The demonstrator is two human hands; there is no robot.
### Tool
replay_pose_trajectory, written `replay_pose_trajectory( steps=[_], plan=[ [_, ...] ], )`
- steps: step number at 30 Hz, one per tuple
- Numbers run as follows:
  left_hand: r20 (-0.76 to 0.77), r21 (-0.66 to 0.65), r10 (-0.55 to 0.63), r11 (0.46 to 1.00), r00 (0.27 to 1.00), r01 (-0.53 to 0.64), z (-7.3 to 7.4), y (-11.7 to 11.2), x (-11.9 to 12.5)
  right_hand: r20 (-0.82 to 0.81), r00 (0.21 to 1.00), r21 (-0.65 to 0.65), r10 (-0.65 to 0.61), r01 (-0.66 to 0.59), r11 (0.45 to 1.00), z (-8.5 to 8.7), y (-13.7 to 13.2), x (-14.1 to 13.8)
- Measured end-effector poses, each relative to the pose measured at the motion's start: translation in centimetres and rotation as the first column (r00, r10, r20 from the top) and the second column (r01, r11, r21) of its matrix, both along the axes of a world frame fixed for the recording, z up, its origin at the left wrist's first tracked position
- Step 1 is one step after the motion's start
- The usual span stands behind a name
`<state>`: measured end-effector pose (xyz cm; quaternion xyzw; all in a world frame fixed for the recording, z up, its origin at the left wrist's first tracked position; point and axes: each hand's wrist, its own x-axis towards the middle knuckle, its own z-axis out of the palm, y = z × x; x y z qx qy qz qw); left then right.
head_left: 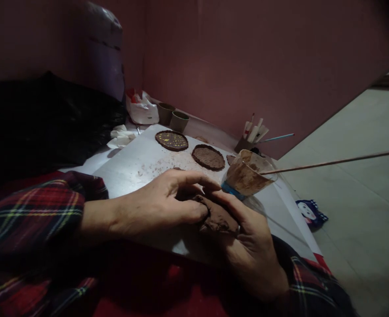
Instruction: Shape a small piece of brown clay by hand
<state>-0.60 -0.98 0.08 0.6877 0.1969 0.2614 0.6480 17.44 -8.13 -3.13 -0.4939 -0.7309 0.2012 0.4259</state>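
A lump of brown clay (219,218) with a rough, torn edge is held between my two hands above the front of the board. My left hand (163,198) grips it from the left, with the thumb pressed into its edge. Cradling it from the right and below is my right hand (255,246), its fingers curled behind the clay. Further back on the board lie a flat dark disc with yellow specks (172,141) and a plain brown clay disc with a raised rim (208,157). The undersides of both hands are hidden.
A clay-smeared clear cup (247,174) holding a long thin stick (329,163) stands just beyond my right hand. Crumbs lie on the pale board (118,176). Behind are two cups (180,121), a tool holder (244,144), and crumpled tissue (120,137). A black bag (49,123) sits left.
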Motion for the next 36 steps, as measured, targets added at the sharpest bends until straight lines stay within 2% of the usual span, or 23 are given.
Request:
replay_pose_trajectory(
  steps=[8,11,21,27,36],
  plan=[
    [0.047,-0.016,-0.052,0.998,0.998,0.053,-0.7,0.1,-0.2,-0.039,0.999,-0.08,0.0,-0.004,0.997,0.0,-0.1,0.0],
    [0.023,-0.047,-0.055,0.997,0.998,0.056,-0.4,0.1,-0.2,-0.046,0.999,-0.102,0.006,-0.011,0.995,-0.1,-0.2,0.1],
    [-0.082,-0.041,0.003,0.999,0.997,-0.006,0.9,-0.3,0.0,0.022,1.0,-0.031,0.0,0.001,1.0,0.3,0.0,-0.1],
    [0.037,-0.083,-0.053,0.995,0.998,0.056,0.2,-0.2,0.0,-0.004,0.997,0.01,-0.077,0.077,0.997,0.7,-0.3,-0.4],
    [-0.051,-0.074,-0.029,0.997,0.998,0.026,1.1,-0.2,-0.1,-0.046,0.997,-0.064,-0.063,0.06,0.996,0.7,-0.2,-0.4]
  ],
)
